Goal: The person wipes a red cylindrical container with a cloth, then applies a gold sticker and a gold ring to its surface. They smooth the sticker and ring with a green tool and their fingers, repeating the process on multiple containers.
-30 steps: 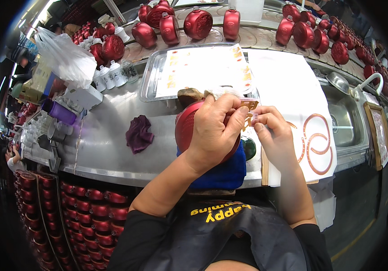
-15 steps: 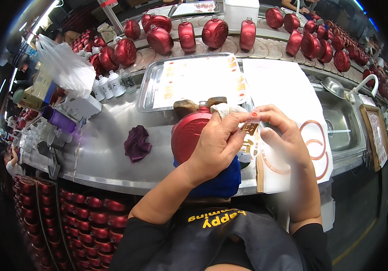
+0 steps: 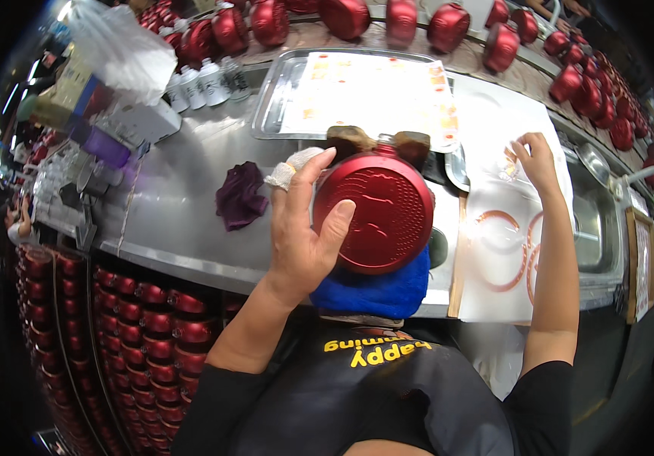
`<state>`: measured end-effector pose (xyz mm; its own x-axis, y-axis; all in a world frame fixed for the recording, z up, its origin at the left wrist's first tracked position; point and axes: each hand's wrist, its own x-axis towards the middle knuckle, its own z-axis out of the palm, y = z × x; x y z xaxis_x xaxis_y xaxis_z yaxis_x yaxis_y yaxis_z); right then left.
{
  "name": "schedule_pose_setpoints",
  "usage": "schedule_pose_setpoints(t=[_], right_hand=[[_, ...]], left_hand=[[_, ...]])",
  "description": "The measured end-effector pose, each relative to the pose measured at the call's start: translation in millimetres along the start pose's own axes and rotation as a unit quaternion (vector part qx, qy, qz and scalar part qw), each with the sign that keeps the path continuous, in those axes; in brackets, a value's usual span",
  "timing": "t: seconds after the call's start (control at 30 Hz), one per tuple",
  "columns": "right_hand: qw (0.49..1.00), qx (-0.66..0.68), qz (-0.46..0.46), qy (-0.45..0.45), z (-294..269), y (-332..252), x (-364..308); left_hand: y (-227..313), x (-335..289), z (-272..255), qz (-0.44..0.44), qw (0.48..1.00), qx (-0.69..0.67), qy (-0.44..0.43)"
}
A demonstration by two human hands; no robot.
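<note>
A round, flat red bottle (image 3: 376, 216) with embossed lines and dots leans in front of me on a blue cloth (image 3: 376, 289), its neck between two dark brown blocks (image 3: 350, 139). My left hand (image 3: 300, 228) is open at the bottle's left side, thumb reaching over its face. A whitish cloth wrap (image 3: 290, 170) covers a fingertip of that hand. Out to the right, my right hand (image 3: 538, 161) reaches over a white sheet (image 3: 487, 205), its fingers apart beside small crumpled scraps (image 3: 509, 163). Nothing shows plainly in it.
Behind the bottle lies a metal tray (image 3: 270, 95) with a sticker sheet (image 3: 369, 91). A purple cloth (image 3: 242, 196) rests at left. Red-brown rings (image 3: 500, 251) lie on the white sheet, with a sink (image 3: 589, 228) beyond. Red bottles (image 3: 449, 26) line the back; more are stacked lower left.
My hands have parted from above the bottle: the left moved left, the right moved out over the white sheet. The small red sticker between my fingers is no longer visible there. The view has shifted.
</note>
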<state>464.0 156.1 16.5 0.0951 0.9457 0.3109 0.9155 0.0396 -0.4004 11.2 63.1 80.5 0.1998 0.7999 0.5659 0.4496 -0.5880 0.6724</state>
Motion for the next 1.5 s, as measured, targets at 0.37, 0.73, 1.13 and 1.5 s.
schedule_pose_setpoints(t=[0.37, 0.73, 1.13, 1.5], right_hand=[[0.987, -0.057, -0.137, 0.068, -30, -68, -19], [0.952, 0.135, -0.267, -0.070, -134, -248, -68], [0.907, 0.280, -0.283, -0.140, -123, -291, -80], [0.941, 0.164, -0.295, -0.011, 6, -259, -68]], left_hand=[[-32, -31, 23, -0.240, 0.925, -0.290, -0.048], [-42, -34, 28, -0.207, 0.945, -0.254, -0.012], [-36, -40, 24, -0.198, 0.946, -0.255, -0.011], [-7, -39, 14, -0.033, 0.998, 0.044, -0.030]])
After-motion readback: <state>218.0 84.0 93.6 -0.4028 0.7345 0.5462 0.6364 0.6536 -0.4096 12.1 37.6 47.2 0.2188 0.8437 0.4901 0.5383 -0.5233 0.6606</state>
